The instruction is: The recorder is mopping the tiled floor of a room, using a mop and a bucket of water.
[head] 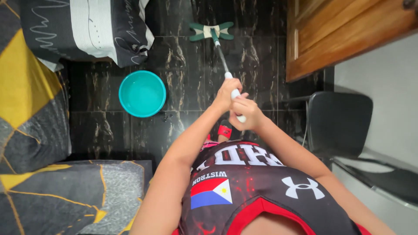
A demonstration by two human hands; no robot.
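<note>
Gripping the mop handle [223, 61] with both hands, each grip wrapped shut around the pale upper end: left hand [227, 92] further down the shaft, right hand [246, 114] just behind it at the very top, nearly touching. Holding the shaft at a slant away from the body, with the green and white mop head [211, 31] lying flat on the dark marbled floor [183, 74] well ahead of the feet. Standing over one red sandal [224, 130], seen just under the hands. Judging by the flat head and the outstretched arms, at the far reach of a mopping stroke over the tiles. For a pull back, calls for both grips kept firm, the head kept pressed flat and the line kept straight toward the feet. Calls too for care on the left, with the teal basin [142, 93] of water standing near the handle's path and small wet spots by its rim. Hemmed in otherwise by a bed with grey and yellow bedding [26, 109] and a dark pillow [87, 26] on the left, a black chair [339, 124] on the right and a wooden door [339, 30] beyond it.
</note>
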